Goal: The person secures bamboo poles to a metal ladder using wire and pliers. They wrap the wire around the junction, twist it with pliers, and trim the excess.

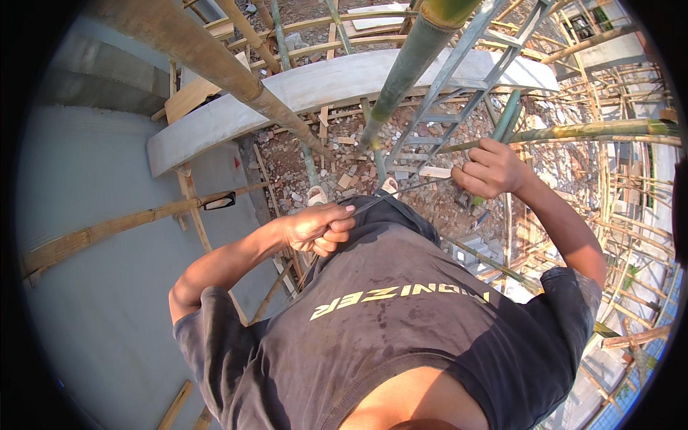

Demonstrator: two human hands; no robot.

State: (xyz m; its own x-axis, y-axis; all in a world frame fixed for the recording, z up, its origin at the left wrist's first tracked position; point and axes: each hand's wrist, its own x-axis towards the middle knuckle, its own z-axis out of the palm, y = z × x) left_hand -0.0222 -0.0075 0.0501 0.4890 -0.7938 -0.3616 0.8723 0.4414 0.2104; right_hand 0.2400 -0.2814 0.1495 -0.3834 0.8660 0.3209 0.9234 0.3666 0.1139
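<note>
A thin dark strap is stretched between my two hands in front of my waist. My left hand is closed, pinching the strap between thumb and fingers. Higher and to the right, my right hand is closed in a fist with the strap's other end running into it. Right behind that fist are a green bamboo pole end and a long bamboo pole that runs off to the right. Whether the right hand touches either pole cannot be made out.
Thick bamboo poles rise ahead, beside a metal ladder. A pale concrete beam crosses in front. Far below lies rubble-strewn ground. A grey wall stands at left, bamboo scaffolding at right.
</note>
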